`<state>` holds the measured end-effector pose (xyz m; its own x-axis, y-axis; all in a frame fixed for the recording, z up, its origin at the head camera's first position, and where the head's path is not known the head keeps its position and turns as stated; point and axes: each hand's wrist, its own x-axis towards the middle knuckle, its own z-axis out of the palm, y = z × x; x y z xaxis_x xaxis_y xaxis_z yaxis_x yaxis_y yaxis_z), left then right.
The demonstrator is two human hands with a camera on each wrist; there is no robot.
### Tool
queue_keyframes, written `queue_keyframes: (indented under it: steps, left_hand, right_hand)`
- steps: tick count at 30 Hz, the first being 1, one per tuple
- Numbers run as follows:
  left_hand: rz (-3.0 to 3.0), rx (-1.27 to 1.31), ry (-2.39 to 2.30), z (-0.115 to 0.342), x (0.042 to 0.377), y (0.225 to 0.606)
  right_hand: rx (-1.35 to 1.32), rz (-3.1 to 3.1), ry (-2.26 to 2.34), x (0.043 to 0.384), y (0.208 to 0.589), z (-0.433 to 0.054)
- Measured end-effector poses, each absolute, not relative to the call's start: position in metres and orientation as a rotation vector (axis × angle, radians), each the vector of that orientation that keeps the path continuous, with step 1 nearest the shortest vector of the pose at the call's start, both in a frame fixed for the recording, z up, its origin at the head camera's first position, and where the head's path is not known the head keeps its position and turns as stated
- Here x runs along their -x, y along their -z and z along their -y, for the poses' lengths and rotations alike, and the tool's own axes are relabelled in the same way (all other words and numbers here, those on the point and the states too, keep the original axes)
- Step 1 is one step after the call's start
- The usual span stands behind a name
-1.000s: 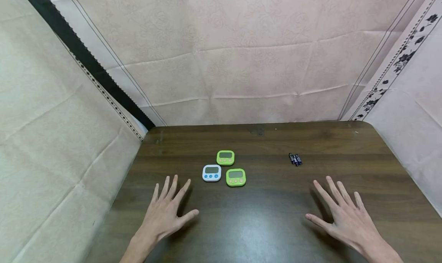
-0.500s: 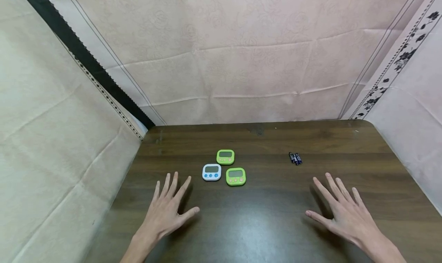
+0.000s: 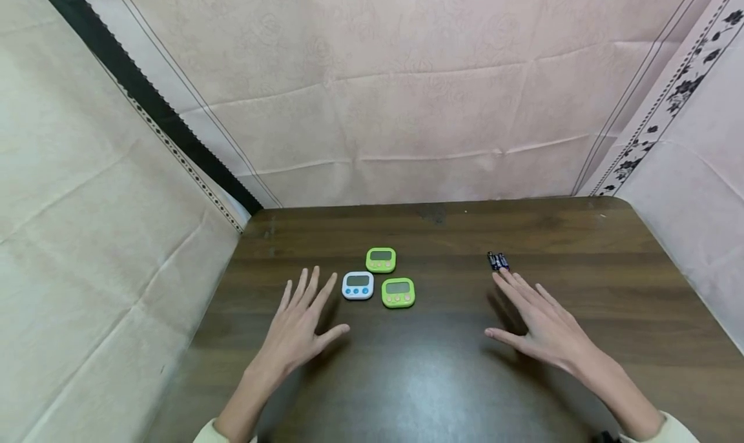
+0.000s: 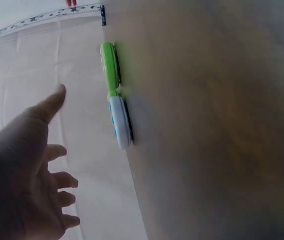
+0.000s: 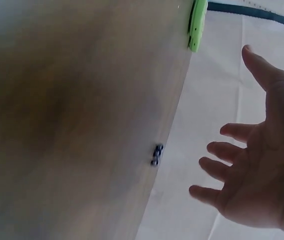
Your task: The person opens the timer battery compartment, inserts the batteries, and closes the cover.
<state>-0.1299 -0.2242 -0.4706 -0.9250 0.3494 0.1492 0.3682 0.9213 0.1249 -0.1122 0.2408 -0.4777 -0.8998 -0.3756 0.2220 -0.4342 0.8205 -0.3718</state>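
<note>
Hovering left hand (image 3: 296,333): is spreading wide above the table (image 3: 436,372), its fingers pointing toward the far side and its thumb sticking out to the right; its index fingertip is hovering just left of the white timer, apart from it.
Right hand (image 3: 546,330): is hanging wide between thumb and fingers, pointing toward the far left; in the head view its fingertips are overlapping the near edge of the batteries, while the right wrist view is showing them apart.
White timer (image 3: 357,285): is lying left of the middle of the table, its grey screen and blue buttons facing up.
Far green timer (image 3: 380,259): is lying just beyond the white one and slightly right; whether their corners are touching cannot be told.
Near green timer (image 3: 398,292): is lying just right of the white one, with its buttons facing the near side.
Batteries (image 3: 497,261): are lying side by side in a small dark group, well right of the timers.
Back cloth (image 3: 407,94): is hanging pale and creased beyond the far table edge.
Sleeves (image 3: 668,430): are showing pale at both forearms.
</note>
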Motion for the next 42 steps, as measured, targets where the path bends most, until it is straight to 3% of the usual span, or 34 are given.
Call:
queue_keyframes:
  steps: [17,28,42]
  left_hand:
    - [2.866,0.807,0.625,0.177,0.17,0.478]
    - [2.764,1.038,0.449,0.15,0.184,0.492]
    - [2.747,1.077,0.194,0.137,0.188,0.498]
  right_hand:
    - [-0.95,2.724,-1.227,0.167,0.497,-0.169]
    - [-0.897,2.747,-1.603,0.191,0.506,-0.131]
    - [-1.018,2.678,-1.254,0.202,0.515,-0.109]
